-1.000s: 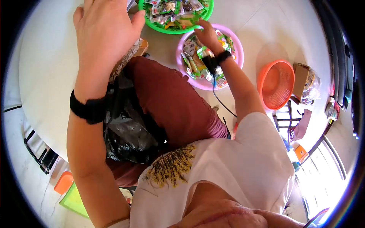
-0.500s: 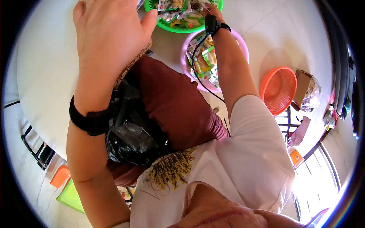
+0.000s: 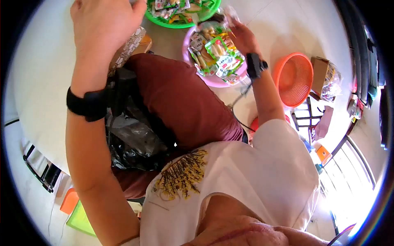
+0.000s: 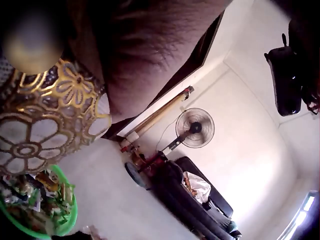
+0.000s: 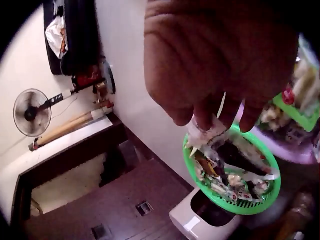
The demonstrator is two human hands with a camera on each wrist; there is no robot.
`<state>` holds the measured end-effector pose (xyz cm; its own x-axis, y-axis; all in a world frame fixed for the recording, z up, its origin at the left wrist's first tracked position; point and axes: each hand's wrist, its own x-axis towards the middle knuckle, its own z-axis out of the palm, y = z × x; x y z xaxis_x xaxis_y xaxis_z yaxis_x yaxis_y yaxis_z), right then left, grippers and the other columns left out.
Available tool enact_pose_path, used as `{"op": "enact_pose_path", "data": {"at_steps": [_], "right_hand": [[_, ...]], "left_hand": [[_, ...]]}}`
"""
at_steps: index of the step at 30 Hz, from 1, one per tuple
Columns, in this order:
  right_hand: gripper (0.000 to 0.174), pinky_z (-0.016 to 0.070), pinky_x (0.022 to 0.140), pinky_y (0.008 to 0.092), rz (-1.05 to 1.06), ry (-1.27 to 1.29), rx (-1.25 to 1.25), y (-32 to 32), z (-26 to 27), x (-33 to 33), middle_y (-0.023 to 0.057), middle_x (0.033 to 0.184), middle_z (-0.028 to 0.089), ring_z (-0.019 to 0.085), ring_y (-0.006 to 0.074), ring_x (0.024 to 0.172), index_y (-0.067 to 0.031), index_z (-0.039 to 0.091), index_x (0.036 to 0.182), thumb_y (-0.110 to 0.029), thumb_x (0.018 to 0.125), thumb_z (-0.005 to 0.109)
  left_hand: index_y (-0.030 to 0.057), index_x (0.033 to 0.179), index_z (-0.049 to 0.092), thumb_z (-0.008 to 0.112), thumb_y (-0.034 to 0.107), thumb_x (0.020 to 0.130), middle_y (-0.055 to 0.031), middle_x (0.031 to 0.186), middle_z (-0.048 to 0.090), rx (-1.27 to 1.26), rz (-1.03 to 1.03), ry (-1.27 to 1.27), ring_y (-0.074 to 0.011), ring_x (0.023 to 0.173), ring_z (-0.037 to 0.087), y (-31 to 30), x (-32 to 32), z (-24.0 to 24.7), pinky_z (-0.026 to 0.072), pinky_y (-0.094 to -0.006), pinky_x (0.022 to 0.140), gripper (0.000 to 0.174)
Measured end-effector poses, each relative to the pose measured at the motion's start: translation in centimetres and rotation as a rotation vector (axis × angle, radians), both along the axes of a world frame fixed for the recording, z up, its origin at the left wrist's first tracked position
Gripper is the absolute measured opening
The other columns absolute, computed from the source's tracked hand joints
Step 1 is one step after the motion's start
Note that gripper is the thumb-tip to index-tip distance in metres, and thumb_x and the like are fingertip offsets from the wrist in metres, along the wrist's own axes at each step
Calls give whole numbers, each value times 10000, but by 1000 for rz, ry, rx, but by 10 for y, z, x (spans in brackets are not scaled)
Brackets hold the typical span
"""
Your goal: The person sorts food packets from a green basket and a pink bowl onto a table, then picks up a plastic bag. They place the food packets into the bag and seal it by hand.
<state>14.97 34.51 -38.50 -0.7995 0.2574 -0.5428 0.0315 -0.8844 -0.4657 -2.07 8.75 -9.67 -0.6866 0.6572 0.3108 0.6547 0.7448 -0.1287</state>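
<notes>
In the head view the right hand (image 3: 245,37) pinches a clear packet with dark contents (image 3: 215,19) above the pink basket (image 3: 186,57), which is heaped with green and clear food packets (image 3: 217,48). The right wrist view shows the fingers curled on the packet's pale end (image 5: 207,132), with the green basket (image 5: 275,192) of packets behind. At upper left in the head view, the left hand (image 3: 107,25) is over the white table edge beside a patterned cloth (image 3: 130,47); its fingertips are cut off, and what it holds is hidden.
An orange basket (image 3: 293,80) and a cardboard box (image 3: 320,78) stand on the floor at right. A black plastic bag (image 3: 135,139) lies against the maroon trousers (image 3: 176,98). The round white table (image 3: 41,82) is at left. A fan (image 4: 195,127) stands farther off.
The right hand has moved from the green basket back over the pink one, bringing a clear packet with it. The left hand stays near the table edge; the head view has shifted slightly.
</notes>
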Motion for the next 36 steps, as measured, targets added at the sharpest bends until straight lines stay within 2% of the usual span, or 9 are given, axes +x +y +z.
{"op": "enact_pose_path", "data": {"at_steps": [2,13,15,20,22,28,33,35,36], "right_hand": [[282,349,955,393,-81,-8,-44,-9,12,32,93,1189,523,461,226,1103,7,540,1089,-167,874,483],[236,436,873,369,-176,-142,-48,-31,-1,80,102,1046,575,519,234,1001,10,572,1011,-143,831,562],[231,447,844,353,-167,-131,-53,-35,3,69,101,1015,589,532,227,980,5,576,1009,-135,826,570],[176,431,827,335,102,-112,436,-37,14,13,94,991,591,544,218,917,1,566,986,-113,866,507],[213,383,892,372,-33,165,-139,-18,-12,-15,84,1058,550,496,219,983,8,533,1018,-145,878,490],[256,346,952,384,-252,88,-78,-25,-10,-120,96,1114,543,476,239,1061,-36,503,1094,-179,904,408],[101,409,669,306,282,183,-226,-47,-136,-166,28,686,411,437,191,686,-92,480,798,-166,863,460],[150,419,626,280,470,20,419,-70,-134,-179,16,584,358,414,173,581,-85,468,732,-174,851,488],[126,428,637,290,636,-68,1005,-83,-105,-183,19,593,383,444,181,606,-75,477,753,-159,845,499]], "left_hand": [[43,1146,488,655,153,667,-175,1281,398,-9,15,0,-370,1201,349,-1,0,1,286,-476,969,519],[60,1172,472,655,160,672,-185,1276,406,-68,-10,-5,-366,1202,351,-7,-10,-1,285,-478,971,542],[58,1172,470,654,157,672,-186,1278,405,-57,0,-7,-367,1202,351,-5,-7,0,285,-479,971,542],[51,1176,466,648,149,671,-190,1279,401,-16,7,-21,-369,1205,347,0,-2,3,280,-483,975,546],[47,1174,466,648,147,668,-191,1281,400,-45,-15,-19,-372,1203,348,-5,-7,2,278,-484,976,547],[39,1159,470,648,137,660,-195,1285,389,6,-42,-4,-387,1192,347,-1,-5,-1,274,-480,978,538],[41,1153,472,657,135,646,-197,1283,384,17,-81,-5,-402,1186,343,-3,-7,-3,272,-474,977,548],[44,1154,473,662,138,638,-197,1281,384,1,-81,0,-402,1186,342,-3,-8,-3,273,-473,977,557],[46,1154,473,664,139,634,-198,1281,384,-5,-82,4,-402,1186,342,-3,-9,-4,273,-472,976,562]]}}
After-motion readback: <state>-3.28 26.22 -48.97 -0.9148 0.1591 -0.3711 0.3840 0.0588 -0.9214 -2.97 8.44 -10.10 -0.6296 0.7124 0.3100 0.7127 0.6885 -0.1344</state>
